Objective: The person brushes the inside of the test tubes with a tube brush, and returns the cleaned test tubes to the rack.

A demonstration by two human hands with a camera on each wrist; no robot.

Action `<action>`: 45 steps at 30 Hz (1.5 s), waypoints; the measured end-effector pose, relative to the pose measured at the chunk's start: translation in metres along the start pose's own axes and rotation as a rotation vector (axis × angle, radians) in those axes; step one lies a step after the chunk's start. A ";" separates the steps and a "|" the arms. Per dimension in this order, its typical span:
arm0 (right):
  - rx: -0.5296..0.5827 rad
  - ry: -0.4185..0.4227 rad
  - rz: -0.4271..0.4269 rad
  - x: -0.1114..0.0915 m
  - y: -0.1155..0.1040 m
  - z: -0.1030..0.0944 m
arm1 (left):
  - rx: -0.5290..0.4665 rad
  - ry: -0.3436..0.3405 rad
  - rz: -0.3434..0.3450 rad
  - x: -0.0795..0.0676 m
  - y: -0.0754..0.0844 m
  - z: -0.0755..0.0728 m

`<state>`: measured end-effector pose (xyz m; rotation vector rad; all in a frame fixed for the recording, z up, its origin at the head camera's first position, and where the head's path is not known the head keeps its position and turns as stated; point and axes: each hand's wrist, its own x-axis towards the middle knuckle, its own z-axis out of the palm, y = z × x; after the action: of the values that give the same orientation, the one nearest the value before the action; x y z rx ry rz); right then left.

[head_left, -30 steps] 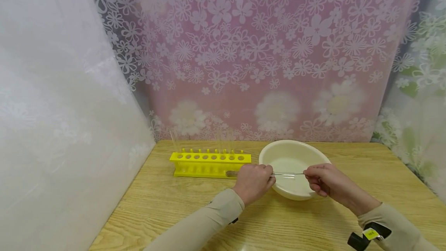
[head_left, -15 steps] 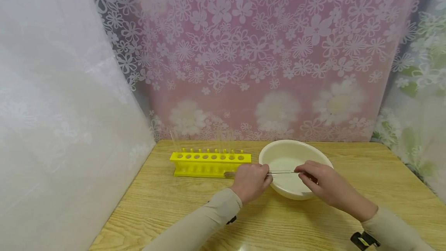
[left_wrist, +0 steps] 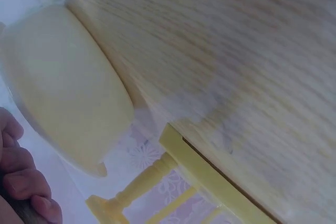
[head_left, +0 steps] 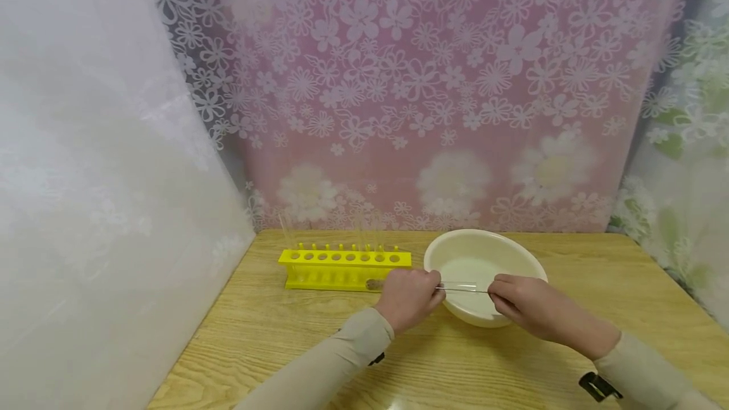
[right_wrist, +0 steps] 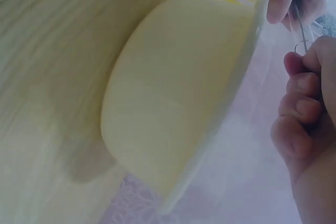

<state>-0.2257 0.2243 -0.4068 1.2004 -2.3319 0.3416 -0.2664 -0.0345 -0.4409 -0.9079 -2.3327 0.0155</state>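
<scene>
My left hand (head_left: 409,299) grips a clear glass test tube (head_left: 462,285), held nearly level above the front left rim of a cream basin (head_left: 484,242). The bristles of a test tube brush (head_left: 374,284) fill the tube's closed end, left of that hand. From the tube's mouth the brush's thin wire handle runs to my right hand (head_left: 532,304), which pinches it over the basin's right side. In the right wrist view the twisted wire (right_wrist: 301,27) spans the short gap between both hands. Dark bristles (left_wrist: 23,209) show beneath the left fingers in the left wrist view.
Behind the left hand stands a yellow test tube rack (head_left: 344,258) holding several clear tubes (head_left: 370,229), one of them leaning at its left end. Everything stands on a wooden table (head_left: 256,347), with flowered curtains behind and at the sides.
My right hand has moved left toward the tube's mouth, then slightly back to the right, still pinching the wire. The left hand with the tube has shifted a little left.
</scene>
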 end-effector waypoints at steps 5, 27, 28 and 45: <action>-0.055 0.042 -0.048 0.002 0.003 -0.004 | 0.027 0.042 0.013 -0.001 -0.005 -0.003; -0.054 -0.058 0.053 -0.033 0.039 -0.033 | 0.048 -0.009 -0.002 -0.013 -0.015 0.003; -0.052 -0.056 0.051 -0.034 0.041 -0.034 | 0.046 -0.007 -0.002 -0.014 -0.015 0.003; -0.059 -0.041 0.127 -0.053 0.060 -0.049 | 0.032 -0.025 -0.050 -0.017 -0.021 0.009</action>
<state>-0.2333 0.3173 -0.3933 1.0428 -2.4422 0.2920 -0.2744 -0.0590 -0.4524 -0.8376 -2.3711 0.0435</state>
